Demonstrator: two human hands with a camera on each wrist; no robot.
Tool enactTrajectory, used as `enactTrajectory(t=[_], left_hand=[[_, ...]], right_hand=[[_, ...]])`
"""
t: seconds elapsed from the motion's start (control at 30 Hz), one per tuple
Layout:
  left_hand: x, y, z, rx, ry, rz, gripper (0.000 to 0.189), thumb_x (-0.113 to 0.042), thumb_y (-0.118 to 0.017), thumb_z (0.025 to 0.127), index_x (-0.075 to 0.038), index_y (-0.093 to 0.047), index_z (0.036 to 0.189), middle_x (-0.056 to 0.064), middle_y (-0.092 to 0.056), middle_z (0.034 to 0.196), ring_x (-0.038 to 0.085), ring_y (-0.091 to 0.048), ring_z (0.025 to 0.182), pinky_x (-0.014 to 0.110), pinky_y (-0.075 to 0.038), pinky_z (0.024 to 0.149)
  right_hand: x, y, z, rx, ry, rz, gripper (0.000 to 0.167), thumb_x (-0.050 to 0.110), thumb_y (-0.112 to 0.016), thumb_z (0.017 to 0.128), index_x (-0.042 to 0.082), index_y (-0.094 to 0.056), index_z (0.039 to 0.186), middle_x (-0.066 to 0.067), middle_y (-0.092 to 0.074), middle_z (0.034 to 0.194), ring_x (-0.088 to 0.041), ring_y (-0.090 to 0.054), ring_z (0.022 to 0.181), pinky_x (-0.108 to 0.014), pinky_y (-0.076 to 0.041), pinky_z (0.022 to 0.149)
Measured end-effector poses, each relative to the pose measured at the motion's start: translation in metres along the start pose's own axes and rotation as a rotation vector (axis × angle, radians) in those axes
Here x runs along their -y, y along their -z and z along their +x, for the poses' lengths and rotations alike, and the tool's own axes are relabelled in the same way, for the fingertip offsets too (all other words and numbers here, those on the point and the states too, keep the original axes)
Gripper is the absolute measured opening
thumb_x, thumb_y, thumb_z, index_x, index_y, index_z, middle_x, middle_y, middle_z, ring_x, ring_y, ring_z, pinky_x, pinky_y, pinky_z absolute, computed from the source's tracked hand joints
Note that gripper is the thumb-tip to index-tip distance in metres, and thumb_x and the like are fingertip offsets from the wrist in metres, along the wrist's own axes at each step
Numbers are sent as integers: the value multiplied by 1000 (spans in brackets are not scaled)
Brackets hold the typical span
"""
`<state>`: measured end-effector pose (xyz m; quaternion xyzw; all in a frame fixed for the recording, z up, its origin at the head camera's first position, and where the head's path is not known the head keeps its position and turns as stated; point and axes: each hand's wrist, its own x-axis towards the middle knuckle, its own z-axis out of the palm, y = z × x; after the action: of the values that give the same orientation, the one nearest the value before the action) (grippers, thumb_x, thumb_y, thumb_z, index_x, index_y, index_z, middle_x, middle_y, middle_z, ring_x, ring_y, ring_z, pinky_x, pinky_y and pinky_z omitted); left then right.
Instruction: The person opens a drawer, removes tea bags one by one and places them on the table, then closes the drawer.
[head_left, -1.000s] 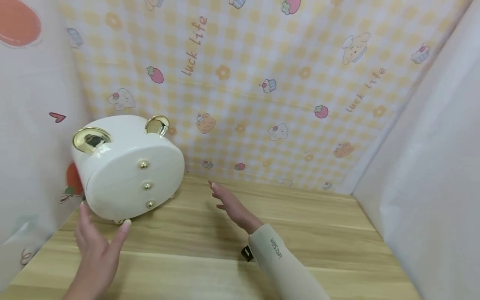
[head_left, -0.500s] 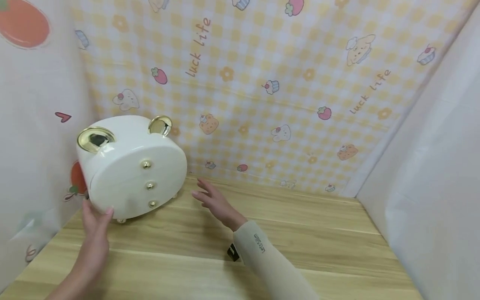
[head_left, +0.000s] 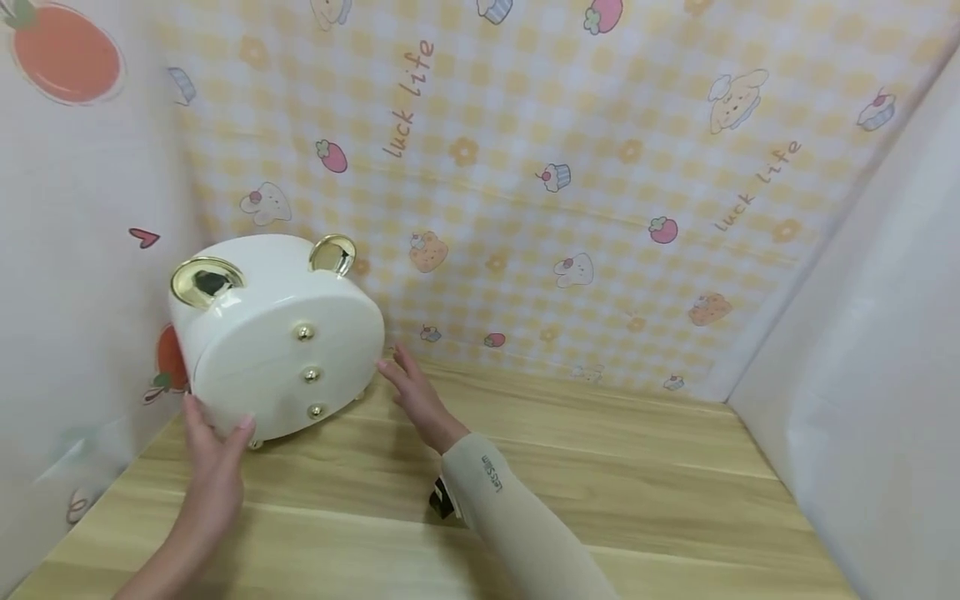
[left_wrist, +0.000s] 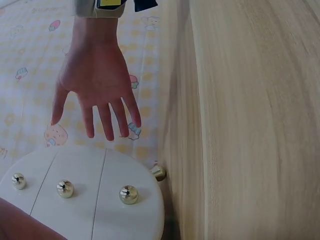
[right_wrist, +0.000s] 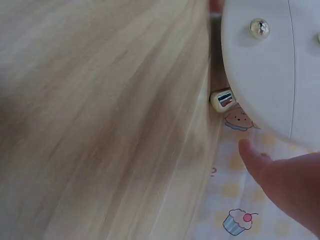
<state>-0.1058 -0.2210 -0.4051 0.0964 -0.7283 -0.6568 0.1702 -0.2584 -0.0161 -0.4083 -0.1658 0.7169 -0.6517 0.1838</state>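
A white oval drawer box (head_left: 288, 367) stands in the back left corner, with gold knobs (head_left: 311, 375) down its front and short gold feet (right_wrist: 223, 100). Two gold, ear-like rings (head_left: 207, 282) top it. My left hand (head_left: 213, 458) is at its lower left edge, fingers along the side and thumb at the front. Beside the lower right edge is my right hand (head_left: 423, 404), its fingers reaching toward the box's side. In the left wrist view the right hand (left_wrist: 97, 70) shows its palm, fingers straight and spread, and seams divide the box's front into drawers.
The box stands on a light wood tabletop (head_left: 600, 467). Behind it hangs a yellow checked cloth (head_left: 517, 217) with printed cakes and strawberries. White sheets (head_left: 862, 333) close off both sides. A small black item (head_left: 442, 498) sits by the right sleeve's cuff.
The right hand has moved left, up to the box's right side. The left hand has come in to the box's lower left edge. The view has shifted slightly; the box stays in its corner.
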Motion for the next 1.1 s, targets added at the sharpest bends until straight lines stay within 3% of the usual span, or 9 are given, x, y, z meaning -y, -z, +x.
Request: enactTrajectory(t=[0.2,0.63,0.77,0.93,1.1], left_hand=[[3,-6,2,-29,2,45,85,-29,-35,109,-22,38,151,2,40,161,15,36,147,36,27,119],[3,-4,14,-113,15,24,79,-34,-31,110,-27,35,152,-8,39,160,9,34,148,33,26,119],[1,-4,16,-126,33,9,78,-34,-31,110,-30,34,152,-10,38,160,7,33,148,32,26,119],[-2,-5,18,-190,34,7,73,-34,-30,110,-33,28,155,-15,30,163,1,26,149,29,21,122],[-5,-10,22,-229,11,-122,68,-32,-29,110,-32,18,159,-17,23,166,-3,20,150,24,18,122]], right_hand=[[-4,3,10,-39,17,15,77,54,-50,101,23,-16,163,-5,-18,170,-30,-21,157,-57,-27,123],[-4,7,31,59,52,114,74,47,-50,103,23,-15,163,-9,-15,171,-32,-21,156,-62,-25,122],[-5,1,39,42,91,158,72,43,-53,103,27,-18,163,-12,-23,168,-33,-28,153,-63,-25,121],[-4,-8,41,52,141,172,60,44,-51,103,41,-26,158,-1,-27,168,-27,-25,155,-66,-21,121],[-3,-14,39,24,136,214,57,46,-51,102,42,-31,156,7,-27,167,-24,-25,155,-64,-22,121]])
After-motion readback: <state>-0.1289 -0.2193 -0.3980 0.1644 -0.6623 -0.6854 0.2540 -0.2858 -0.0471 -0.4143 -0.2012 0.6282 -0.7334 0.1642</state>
